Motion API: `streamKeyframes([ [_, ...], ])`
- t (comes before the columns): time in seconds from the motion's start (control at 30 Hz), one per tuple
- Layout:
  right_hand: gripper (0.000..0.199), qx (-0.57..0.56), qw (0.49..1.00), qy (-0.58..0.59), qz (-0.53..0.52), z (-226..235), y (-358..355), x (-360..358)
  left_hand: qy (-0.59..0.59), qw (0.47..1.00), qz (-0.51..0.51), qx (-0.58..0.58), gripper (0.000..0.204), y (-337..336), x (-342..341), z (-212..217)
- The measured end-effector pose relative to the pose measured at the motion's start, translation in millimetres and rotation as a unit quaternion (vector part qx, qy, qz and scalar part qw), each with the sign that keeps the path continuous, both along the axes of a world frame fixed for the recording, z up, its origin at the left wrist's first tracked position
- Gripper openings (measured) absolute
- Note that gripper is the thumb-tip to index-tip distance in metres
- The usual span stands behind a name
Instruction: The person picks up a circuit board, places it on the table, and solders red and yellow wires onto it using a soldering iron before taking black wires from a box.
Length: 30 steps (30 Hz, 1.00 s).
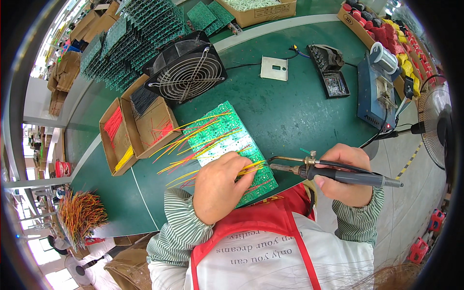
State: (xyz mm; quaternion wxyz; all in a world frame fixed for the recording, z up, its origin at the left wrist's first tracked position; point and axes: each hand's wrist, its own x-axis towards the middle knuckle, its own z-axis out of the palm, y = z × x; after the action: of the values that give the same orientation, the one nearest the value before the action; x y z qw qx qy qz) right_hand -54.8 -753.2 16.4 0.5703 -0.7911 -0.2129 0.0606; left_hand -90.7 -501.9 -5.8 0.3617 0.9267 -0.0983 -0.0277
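Note:
On the green table lies a green circuit board panel (264, 182), set at a slant in front of me. Red and yellow wires (180, 143) stick out over its left side. My left hand (220, 186) rests above the board, its fingers closed on a yellow wire (252, 167) whose end points right. My right hand (349, 176) grips a soldering iron (357, 177) with a thin brass feed tube running along it. The iron's tip is close to the wire's end near the board's right edge; whether they touch is too small to tell.
A cardboard box (175, 126) of red, yellow and black wires stands left of the board, behind it a black fan (186, 72) and stacked circuit boards (130, 43). At right are a holder (329, 72) and a blue solder feeder (371, 96) with a spool. A wire bundle (82, 215) sits far left.

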Motion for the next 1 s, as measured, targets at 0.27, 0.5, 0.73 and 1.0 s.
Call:
streamKeyframes([
  [0.27,0.018,0.005,1.0,-0.018,0.008,1.3,-3.5,-0.4,-0.007,1.0,0.002,0.007,0.012,-1.3,-0.2,-0.8],
  [0.5,0.021,-0.015,0.998,-0.055,0.001,7.1,-9.7,-5.9,-0.052,0.999,0.01,-0.004,0.011,4.4,-4.5,3.3],
  [0.73,0.021,-0.002,0.997,-0.066,0.033,5.4,-7.3,-18.7,-0.063,0.98,0.096,0.161,0.01,61.7,-45.5,33.3],
  [1.0,0.015,0.011,0.996,-0.021,0.091,7.9,26.4,-33.8,0.047,0.998,0.043,-0.008,0.009,36.5,-69.9,23.5],
])
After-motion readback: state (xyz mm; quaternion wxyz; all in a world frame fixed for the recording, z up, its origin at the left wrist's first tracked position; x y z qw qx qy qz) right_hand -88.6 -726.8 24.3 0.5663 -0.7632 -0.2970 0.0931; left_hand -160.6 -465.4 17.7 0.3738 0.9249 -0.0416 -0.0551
